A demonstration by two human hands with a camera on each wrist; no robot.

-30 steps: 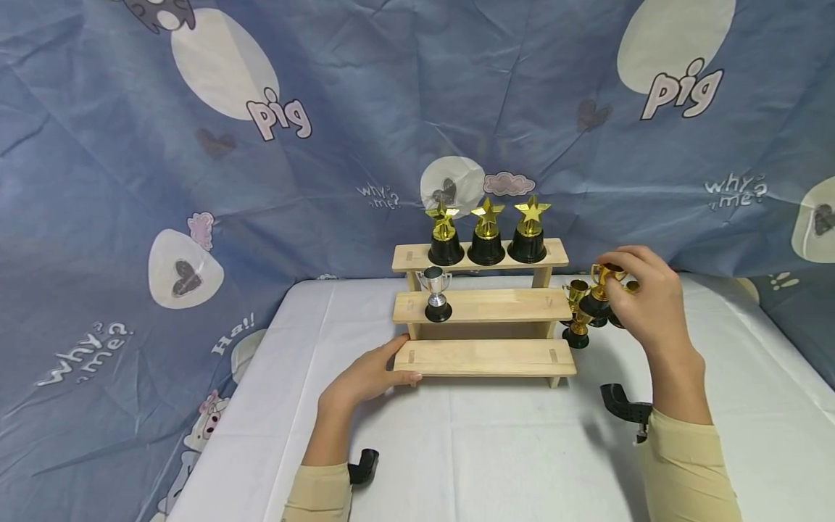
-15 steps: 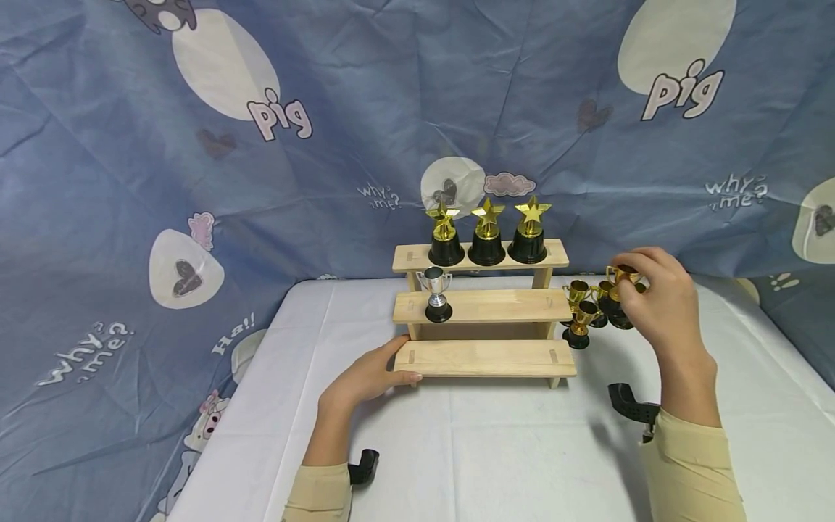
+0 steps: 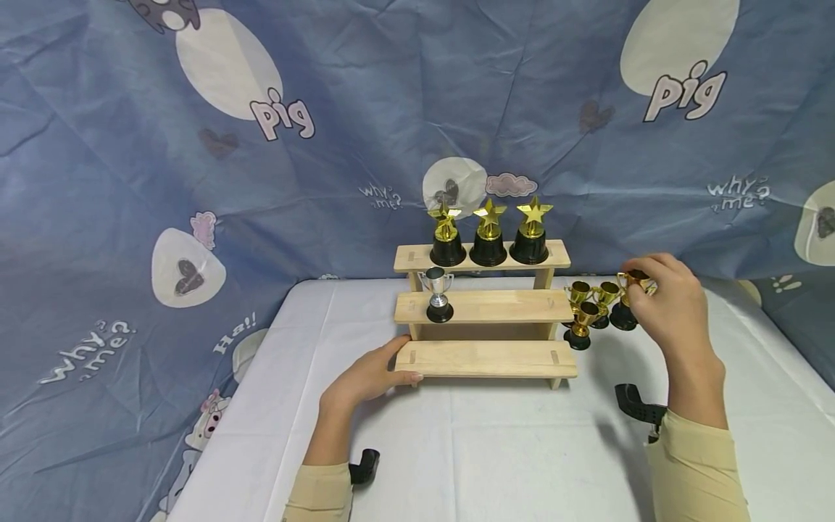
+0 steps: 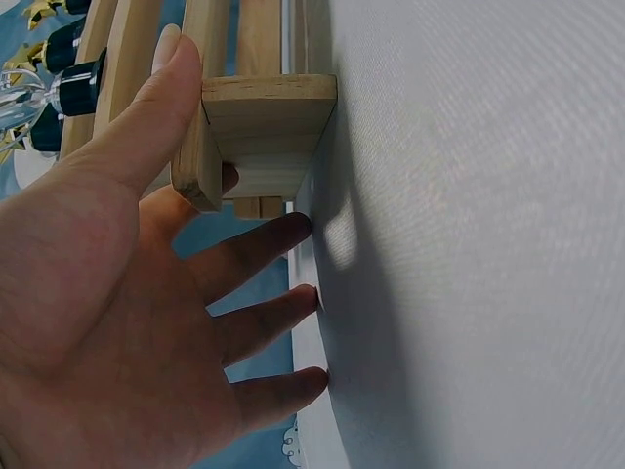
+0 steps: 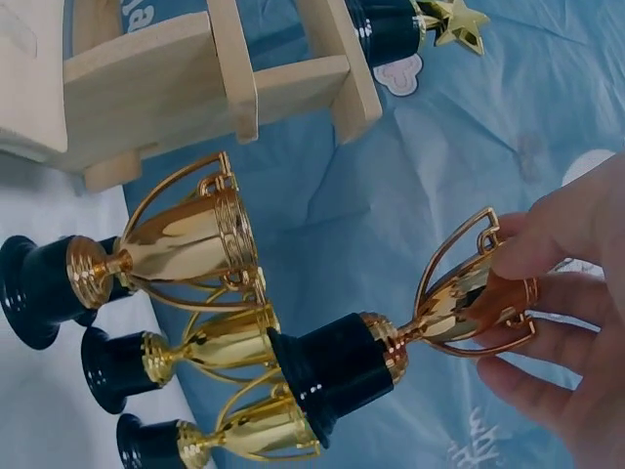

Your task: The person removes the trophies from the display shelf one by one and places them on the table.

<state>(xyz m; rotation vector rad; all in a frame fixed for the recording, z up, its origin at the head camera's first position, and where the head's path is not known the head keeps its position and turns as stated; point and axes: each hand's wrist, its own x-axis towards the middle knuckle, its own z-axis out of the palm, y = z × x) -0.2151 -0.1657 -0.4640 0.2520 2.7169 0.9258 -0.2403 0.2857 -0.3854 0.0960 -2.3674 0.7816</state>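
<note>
My left hand [image 3: 362, 373] holds the left end of a three-step wooden display stand [image 3: 485, 357]. In the left wrist view, the thumb lies on the lowest board [image 4: 195, 181] and the index fingertip shows behind it; the other fingers are spread. My right hand [image 3: 675, 312] pinches a gold trophy cup [image 5: 459, 298] by its bowl, thumb on one side and fingers on the other. Its black base [image 5: 337, 376] overlaps the gold trophies behind it in the right wrist view. Several gold trophies [image 3: 579, 326] with black bases stand right of the stand.
Three star trophies [image 3: 489, 239] line the top step. A silver trophy cup [image 3: 438, 293] is at the left of the middle step. White cloth covers the table [image 3: 496, 449], and a blue printed curtain [image 3: 365, 94] hangs behind.
My right hand has moved right and slightly lower with the gold trophy, away from the stand, uncovering more of the trophies beside it. The left hand keeps its place on the stand.
</note>
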